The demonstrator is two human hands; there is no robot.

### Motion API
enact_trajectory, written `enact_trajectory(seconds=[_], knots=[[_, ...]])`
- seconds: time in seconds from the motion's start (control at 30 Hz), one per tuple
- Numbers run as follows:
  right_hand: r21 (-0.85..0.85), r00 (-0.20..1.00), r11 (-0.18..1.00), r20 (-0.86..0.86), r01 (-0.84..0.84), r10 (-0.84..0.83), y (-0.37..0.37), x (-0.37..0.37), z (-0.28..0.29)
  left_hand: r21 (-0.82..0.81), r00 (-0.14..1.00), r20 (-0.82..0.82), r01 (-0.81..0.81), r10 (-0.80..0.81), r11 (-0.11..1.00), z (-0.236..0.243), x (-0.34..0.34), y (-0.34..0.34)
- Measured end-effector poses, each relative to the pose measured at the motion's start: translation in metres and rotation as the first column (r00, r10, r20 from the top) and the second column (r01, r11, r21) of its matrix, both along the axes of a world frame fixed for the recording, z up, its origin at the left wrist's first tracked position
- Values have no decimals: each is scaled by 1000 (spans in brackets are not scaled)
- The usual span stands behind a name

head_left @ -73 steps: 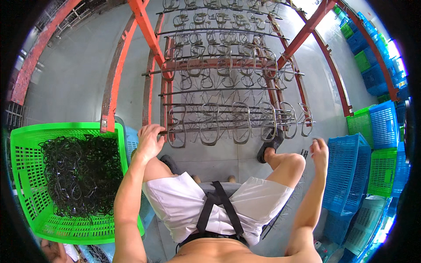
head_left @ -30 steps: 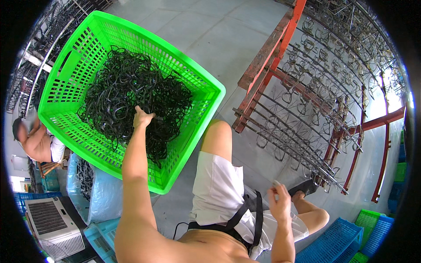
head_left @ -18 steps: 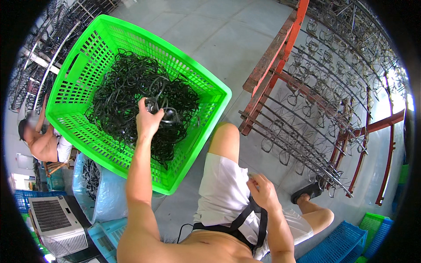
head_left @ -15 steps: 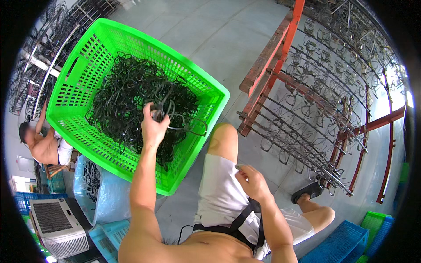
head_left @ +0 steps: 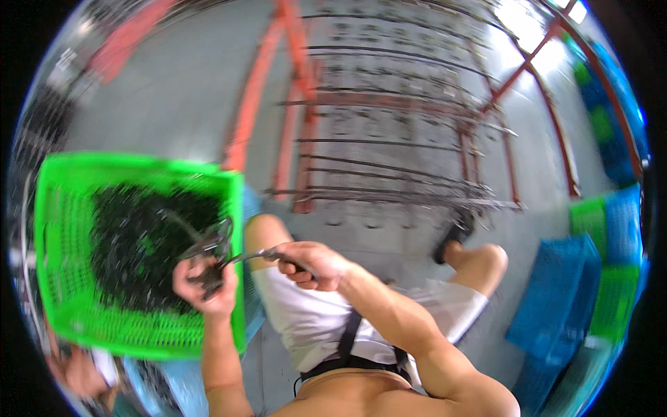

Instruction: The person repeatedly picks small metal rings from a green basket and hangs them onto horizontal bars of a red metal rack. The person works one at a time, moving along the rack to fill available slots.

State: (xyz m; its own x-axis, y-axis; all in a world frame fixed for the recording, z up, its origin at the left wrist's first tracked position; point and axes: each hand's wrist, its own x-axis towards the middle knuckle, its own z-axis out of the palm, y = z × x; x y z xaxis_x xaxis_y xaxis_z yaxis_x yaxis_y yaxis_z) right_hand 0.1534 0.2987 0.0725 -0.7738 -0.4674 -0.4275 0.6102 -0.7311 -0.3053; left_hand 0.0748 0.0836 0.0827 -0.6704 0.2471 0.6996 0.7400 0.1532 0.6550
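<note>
My left hand [head_left: 208, 283] is closed round a few dark glasses frames [head_left: 214, 240], lifted at the right side of a bright green basket [head_left: 139, 340]. Inside the basket lies a tangled heap of similar black pieces [head_left: 132, 243]. My right hand [head_left: 313, 265] grips a slim dark hand tool [head_left: 271, 255], perhaps pliers; blur hides its exact kind. Its narrow tip points left and meets, or nearly meets, the frames above my thigh.
A red metal rack [head_left: 299, 111] with rows of thin bars and hanging frames stands ahead. Blue crates [head_left: 552, 292] and green crates [head_left: 615, 299] are stacked at the right. Another person [head_left: 80, 372] sits at the lower left, beside a blue plastic-lined container [head_left: 163, 386].
My left hand has risen from the heap with frames in it. My right hand has come left from my thigh to meet it. The view has swung right.
</note>
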Motion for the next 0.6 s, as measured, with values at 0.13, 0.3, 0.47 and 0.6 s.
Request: enact_trajectory(seconds=[0.13, 0.3, 0.47, 0.6], knots=[[-19, 925, 925, -30, 379, -380, 54, 80, 12, 266, 849, 499, 44, -176, 963, 9, 21, 45], [641, 209, -170, -471, 748, -857, 175, 191, 18, 464, 575, 682, 138, -452, 875, 31, 55, 103], [516, -348, -642, -556, 567, -755, 290, 235, -21, 617, 197, 740, 181, -643, 766, 40, 106, 168], [516, -249, -459, -426, 723, -870, 318, 233, -56, 507, 89, 829, 293, -552, 810, 41, 132, 206]])
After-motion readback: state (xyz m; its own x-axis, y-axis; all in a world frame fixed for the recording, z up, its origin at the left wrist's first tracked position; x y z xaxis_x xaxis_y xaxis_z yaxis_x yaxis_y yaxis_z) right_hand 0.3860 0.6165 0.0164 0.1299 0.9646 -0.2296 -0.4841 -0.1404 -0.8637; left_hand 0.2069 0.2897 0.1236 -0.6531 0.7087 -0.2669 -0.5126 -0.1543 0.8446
